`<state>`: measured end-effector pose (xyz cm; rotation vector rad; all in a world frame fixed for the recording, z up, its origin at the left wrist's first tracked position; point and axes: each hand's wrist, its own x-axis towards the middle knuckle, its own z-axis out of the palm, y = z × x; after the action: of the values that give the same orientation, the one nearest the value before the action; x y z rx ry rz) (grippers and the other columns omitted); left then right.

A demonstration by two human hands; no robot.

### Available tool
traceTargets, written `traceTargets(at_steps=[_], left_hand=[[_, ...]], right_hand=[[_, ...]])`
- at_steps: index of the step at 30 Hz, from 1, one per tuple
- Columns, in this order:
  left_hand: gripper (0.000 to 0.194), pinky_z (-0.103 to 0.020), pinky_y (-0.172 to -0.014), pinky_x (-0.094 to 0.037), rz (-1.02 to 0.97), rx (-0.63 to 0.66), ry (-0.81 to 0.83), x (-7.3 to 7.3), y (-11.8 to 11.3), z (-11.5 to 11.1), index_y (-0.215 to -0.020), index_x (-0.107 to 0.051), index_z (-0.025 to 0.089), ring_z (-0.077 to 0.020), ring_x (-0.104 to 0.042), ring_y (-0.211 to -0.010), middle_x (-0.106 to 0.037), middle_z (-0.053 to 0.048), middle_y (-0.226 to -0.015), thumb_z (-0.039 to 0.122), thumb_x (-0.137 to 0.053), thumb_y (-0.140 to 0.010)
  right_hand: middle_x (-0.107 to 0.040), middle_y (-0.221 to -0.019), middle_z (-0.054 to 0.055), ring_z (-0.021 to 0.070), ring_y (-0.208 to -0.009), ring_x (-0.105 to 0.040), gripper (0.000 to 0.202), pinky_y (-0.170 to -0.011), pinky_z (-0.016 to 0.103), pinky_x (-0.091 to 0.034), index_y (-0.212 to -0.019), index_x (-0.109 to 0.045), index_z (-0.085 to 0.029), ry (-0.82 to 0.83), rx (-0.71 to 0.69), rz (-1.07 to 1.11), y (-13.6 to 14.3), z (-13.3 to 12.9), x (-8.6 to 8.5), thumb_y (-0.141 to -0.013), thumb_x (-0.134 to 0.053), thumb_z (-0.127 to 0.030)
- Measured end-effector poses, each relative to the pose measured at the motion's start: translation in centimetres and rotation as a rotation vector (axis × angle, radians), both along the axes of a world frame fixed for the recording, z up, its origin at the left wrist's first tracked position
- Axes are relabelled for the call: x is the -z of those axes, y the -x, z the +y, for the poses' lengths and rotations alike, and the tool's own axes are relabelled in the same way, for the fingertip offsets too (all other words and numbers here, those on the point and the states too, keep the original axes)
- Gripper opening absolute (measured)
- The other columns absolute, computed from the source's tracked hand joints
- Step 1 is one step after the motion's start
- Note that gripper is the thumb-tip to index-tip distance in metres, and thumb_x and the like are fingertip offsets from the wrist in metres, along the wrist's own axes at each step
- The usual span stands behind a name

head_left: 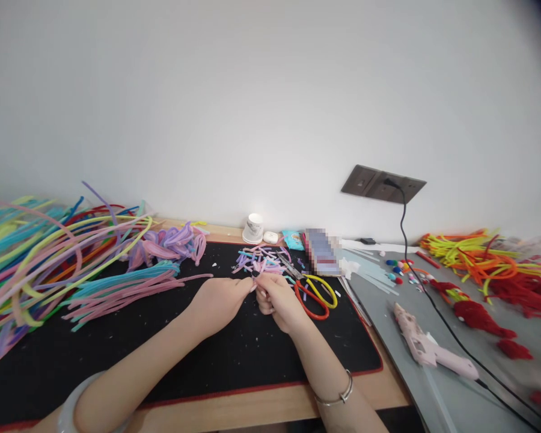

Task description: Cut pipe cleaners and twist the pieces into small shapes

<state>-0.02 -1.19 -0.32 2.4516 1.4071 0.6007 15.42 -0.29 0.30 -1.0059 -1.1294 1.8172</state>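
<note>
My left hand (223, 302) and my right hand (277, 299) meet over the black mat (234, 361), fingers curled in a pinch with the fingertips together. What they hold between them is too small and hidden to make out; a tiny dark spot shows at the thumbs. Just behind the hands lies a pile of short cut pipe-cleaner pieces (256, 258) in pink, purple and blue. Scissors (318, 294) with one red and one yellow handle loop lie right beside my right hand. Left of my left hand are long pink and light blue pipe cleaners (130, 294).
A large heap of coloured pipe cleaners (40, 258) fills the left side. Looped purple-pink shapes (171, 243), a paper cup (254, 225) and a phone (323, 252) stand along the back. At right, a pink glue gun (433, 349) and its black cord (428, 291) cross the grey surface.
</note>
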Motion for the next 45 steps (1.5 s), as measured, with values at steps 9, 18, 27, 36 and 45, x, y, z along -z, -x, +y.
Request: traceTargets(at_steps=[9, 18, 27, 36, 45], left_hand=[[0.033, -0.02, -0.044, -0.033, -0.695, 0.234, 0.633, -0.4, -0.4, -0.1, -0.064, -0.041, 0.018, -0.0092, -0.039, -0.037, -0.037, 0.006, -0.039, 0.038, -0.033, -0.088], [0.032, -0.017, -0.036, -0.025, -1.236, 0.471, 1.253, 0.0, -0.6, -0.8, -0.063, -0.035, 0.018, -0.0038, -0.018, -0.025, -0.02, 0.012, -0.032, 0.037, -0.037, -0.088], [0.025, -0.022, -0.052, -0.031, -0.102, 0.122, 0.084, 0.2, 0.1, 0.0, -0.07, -0.048, 0.017, -0.0122, -0.052, -0.054, -0.055, 0.0, -0.059, 0.023, -0.032, -0.088], [0.029, -0.022, -0.05, -0.032, -0.408, 0.15, 0.344, 0.5, -0.8, 0.0, -0.066, -0.042, 0.018, -0.0118, -0.047, -0.046, -0.047, 0.002, -0.048, 0.032, -0.032, -0.089], [0.028, -0.017, -0.04, -0.026, -1.244, 0.224, 1.06, 0.9, -1.1, -0.3, -0.069, -0.042, 0.017, -0.0045, -0.026, -0.033, -0.029, 0.01, -0.038, 0.039, -0.042, -0.086]], right_hand=[[-0.026, -0.047, -0.007, 0.0063, -0.044, -0.021, 0.032, -0.043, 0.022, -0.016, -0.053, -0.033, -0.018, -0.418, 0.03, -0.218, -0.4, -0.1, -0.4, -0.078, -0.048, -0.031], [-0.032, -0.056, -0.003, 0.0094, -0.054, -0.029, 0.037, -0.053, 0.024, -0.025, -0.056, -0.037, -0.017, -0.663, -0.008, -0.221, -0.6, -0.7, -1.3, -0.083, -0.045, -0.04], [-0.025, -0.044, -0.009, 0.0039, -0.037, -0.013, 0.038, -0.036, 0.018, -0.007, -0.058, -0.037, -0.019, -0.016, -0.054, -0.236, -1.9, 0.8, 0.6, -0.08, -0.039, -0.05], [-0.027, -0.05, -0.007, 0.0054, -0.042, -0.021, 0.026, -0.041, 0.02, -0.016, -0.057, -0.033, -0.018, -0.373, 0.02, -0.395, -1.0, 0.2, 0.3, -0.079, -0.042, -0.028], [-0.04, -0.058, -0.003, 0.0099, -0.055, -0.038, 0.025, -0.055, 0.022, -0.03, -0.063, -0.04, -0.018, -0.862, 0.082, -0.659, -1.7, 0.2, -1.2, -0.086, -0.033, -0.025]])
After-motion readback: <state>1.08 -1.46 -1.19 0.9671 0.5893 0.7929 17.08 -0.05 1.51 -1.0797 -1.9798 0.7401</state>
